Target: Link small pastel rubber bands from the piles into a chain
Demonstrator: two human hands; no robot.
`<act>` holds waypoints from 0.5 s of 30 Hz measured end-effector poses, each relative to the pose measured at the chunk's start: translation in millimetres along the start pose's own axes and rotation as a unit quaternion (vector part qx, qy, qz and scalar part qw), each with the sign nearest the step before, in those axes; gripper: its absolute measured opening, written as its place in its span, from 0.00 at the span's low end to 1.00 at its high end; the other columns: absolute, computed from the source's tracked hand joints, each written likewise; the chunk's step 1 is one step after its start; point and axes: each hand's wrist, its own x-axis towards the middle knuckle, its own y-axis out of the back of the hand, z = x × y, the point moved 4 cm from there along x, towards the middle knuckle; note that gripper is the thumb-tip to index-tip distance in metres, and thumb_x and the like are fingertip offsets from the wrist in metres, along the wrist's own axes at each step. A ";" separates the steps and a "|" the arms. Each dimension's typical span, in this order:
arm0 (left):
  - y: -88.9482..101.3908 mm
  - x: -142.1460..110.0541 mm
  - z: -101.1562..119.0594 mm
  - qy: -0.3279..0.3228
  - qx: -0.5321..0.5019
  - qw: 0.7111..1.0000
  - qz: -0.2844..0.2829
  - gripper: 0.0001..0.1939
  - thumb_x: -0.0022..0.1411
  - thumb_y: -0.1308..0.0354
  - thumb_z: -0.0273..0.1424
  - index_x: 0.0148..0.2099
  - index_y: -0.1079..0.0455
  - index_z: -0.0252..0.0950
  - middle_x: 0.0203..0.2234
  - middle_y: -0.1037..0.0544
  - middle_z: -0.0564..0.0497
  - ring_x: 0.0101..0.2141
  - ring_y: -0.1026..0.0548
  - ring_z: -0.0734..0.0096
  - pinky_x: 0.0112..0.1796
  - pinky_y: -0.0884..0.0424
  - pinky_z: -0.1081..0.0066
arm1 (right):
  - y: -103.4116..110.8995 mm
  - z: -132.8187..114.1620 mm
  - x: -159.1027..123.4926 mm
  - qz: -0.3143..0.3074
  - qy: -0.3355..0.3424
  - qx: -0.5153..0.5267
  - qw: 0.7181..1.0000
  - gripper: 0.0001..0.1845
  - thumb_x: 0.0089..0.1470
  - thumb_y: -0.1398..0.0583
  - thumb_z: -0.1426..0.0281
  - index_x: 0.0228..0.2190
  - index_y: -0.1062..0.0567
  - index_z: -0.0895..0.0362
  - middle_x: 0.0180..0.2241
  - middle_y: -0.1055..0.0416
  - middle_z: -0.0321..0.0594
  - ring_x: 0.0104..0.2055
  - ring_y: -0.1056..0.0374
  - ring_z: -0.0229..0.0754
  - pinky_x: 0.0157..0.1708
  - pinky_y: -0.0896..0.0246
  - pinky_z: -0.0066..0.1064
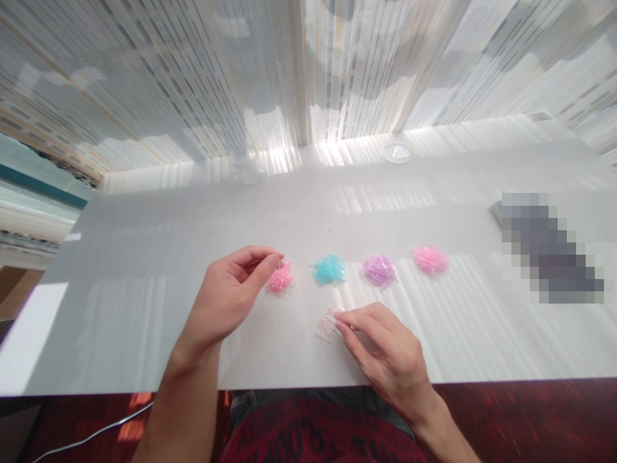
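Observation:
A row of four small heaps of thin, shiny strands, which look like small rubber bands, lies on the white table [144, 270]. The coral pink heap [280, 280] is at the left, then the turquoise heap [329, 269], the purple heap [379, 270] and the light pink heap [430, 260]. My left hand [236, 283] is closed in a pinch at the edge of the coral heap; what its fingertips hold is too small to tell. Nearer me, my right hand [385, 344] pinches at a few loose pale pink and yellowish rubber bands [326, 326].
A round clear lid or dish [398, 152] lies at the table's back, with another clear container [247, 170] farther left. A blurred-out dark object [549, 251] sits at the right. Striped curtains [270, 77] hang along the back edge. A white cable [96, 432] runs over the floor.

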 end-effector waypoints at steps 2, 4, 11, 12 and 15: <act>-13.2 -2.7 3.6 -0.003 -0.022 1.000 -0.015 0.14 0.63 0.34 0.43 0.39 0.19 0.36 0.33 0.15 0.48 0.32 0.20 0.69 0.32 0.25 0.75 | 3.2 -0.6 -0.2 0.002 -0.010 0.012 1.000 0.12 0.62 0.37 0.81 0.45 0.22 0.57 0.35 0.21 0.40 0.36 0.26 0.39 0.36 0.27 0.30; -26.9 -4.3 8.4 -0.014 -0.021 0.999 -0.029 0.14 0.63 0.33 0.42 0.39 0.18 0.36 0.33 0.15 0.48 0.32 0.21 0.70 0.32 0.25 0.75 | 9.3 -0.4 -1.7 0.004 -0.025 0.017 1.000 0.11 0.63 0.37 0.81 0.44 0.22 0.56 0.35 0.21 0.39 0.36 0.26 0.39 0.36 0.27 0.30; -79.4 11.3 46.1 -0.084 0.089 0.982 -0.144 0.11 0.64 0.36 0.38 0.39 0.16 0.38 0.22 0.22 0.54 0.21 0.31 0.77 0.24 0.34 0.75 | 44.4 13.9 -13.6 0.044 -0.072 -0.055 0.995 0.08 0.64 0.37 0.78 0.42 0.21 0.55 0.35 0.21 0.38 0.36 0.26 0.37 0.37 0.29 0.28; -87.2 17.1 53.4 -0.099 0.098 0.977 -0.160 0.10 0.63 0.36 0.37 0.39 0.16 0.38 0.21 0.22 0.55 0.21 0.32 0.77 0.25 0.34 0.75 | 48.7 16.1 -14.7 0.047 -0.073 -0.066 0.994 0.08 0.64 0.37 0.77 0.42 0.21 0.55 0.35 0.21 0.38 0.35 0.26 0.36 0.37 0.29 0.28; -111.1 35.9 69.5 -0.121 0.109 0.962 -0.217 0.09 0.62 0.36 0.34 0.39 0.15 0.38 0.20 0.22 0.56 0.21 0.31 0.77 0.27 0.31 0.76 | 58.1 21.2 -16.4 0.057 -0.075 -0.087 0.992 0.07 0.64 0.37 0.77 0.41 0.21 0.55 0.34 0.21 0.37 0.34 0.27 0.35 0.37 0.30 0.27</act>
